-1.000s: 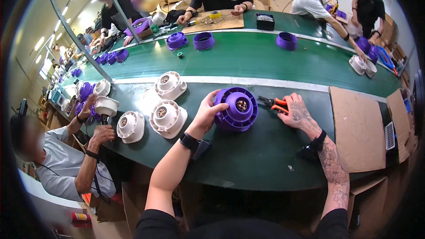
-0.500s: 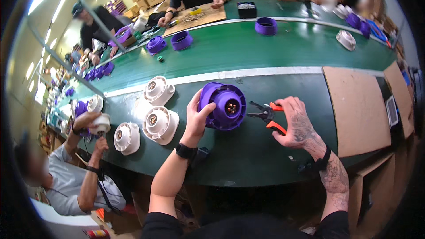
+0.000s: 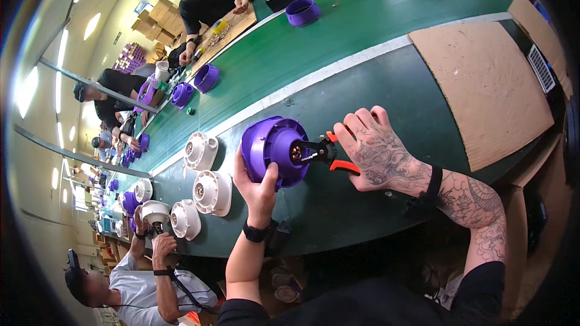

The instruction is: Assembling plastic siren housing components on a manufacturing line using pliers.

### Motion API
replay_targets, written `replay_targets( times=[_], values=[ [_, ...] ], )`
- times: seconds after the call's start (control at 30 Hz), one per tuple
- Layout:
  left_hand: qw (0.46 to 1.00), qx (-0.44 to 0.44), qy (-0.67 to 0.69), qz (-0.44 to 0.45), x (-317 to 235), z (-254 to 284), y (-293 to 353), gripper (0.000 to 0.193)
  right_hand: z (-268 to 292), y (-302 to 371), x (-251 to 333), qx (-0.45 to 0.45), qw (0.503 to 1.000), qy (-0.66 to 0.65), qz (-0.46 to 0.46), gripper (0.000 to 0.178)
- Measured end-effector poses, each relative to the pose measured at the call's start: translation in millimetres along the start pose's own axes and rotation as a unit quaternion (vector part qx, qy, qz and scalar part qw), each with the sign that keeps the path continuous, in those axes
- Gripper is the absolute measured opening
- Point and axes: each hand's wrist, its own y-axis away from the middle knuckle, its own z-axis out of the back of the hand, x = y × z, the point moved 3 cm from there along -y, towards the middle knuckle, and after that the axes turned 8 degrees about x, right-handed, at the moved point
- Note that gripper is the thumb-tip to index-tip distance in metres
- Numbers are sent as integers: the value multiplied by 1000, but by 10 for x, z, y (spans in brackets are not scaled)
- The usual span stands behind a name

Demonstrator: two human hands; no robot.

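Note:
A round purple plastic housing is tilted up in my left hand, whose thumb presses on its front and whose fingers wrap its rim. Coppery contacts show in the hole at its centre. Around the orange handles of a pair of pliers my right hand is closed. The black jaws of the pliers reach into the housing's central hole. Whether they grip a contact there, I cannot tell.
White housings of similar shape stand left of my left hand. A cardboard sheet lies to the right. Beyond a pale strip runs a green conveyor belt carrying purple rings. A co-worker at lower left handles another white housing.
My right hand has brought the pliers leftward until their jaws entered the purple housing's hole. The housing has turned somewhat in my left hand. The whole view has tilted and shifted.

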Motion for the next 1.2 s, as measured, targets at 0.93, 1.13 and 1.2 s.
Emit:
replay_targets(
  times=[0.93, 1.13, 1.2],
  values=[
    [938, -15, -292, -184, -76, -37, 156, 78, -158, -53, -196, 241, 890, -382, -70, 65],
    [949, -57, -269, -156, -95, -38, 100, 82, 122, 10, 28, 102, 984, -136, -60, 62],
    [950, -40, -263, -164, -85, -87, 75, 83, 65, 61, -62, 58, 978, -194, -44, 60]
  ],
)
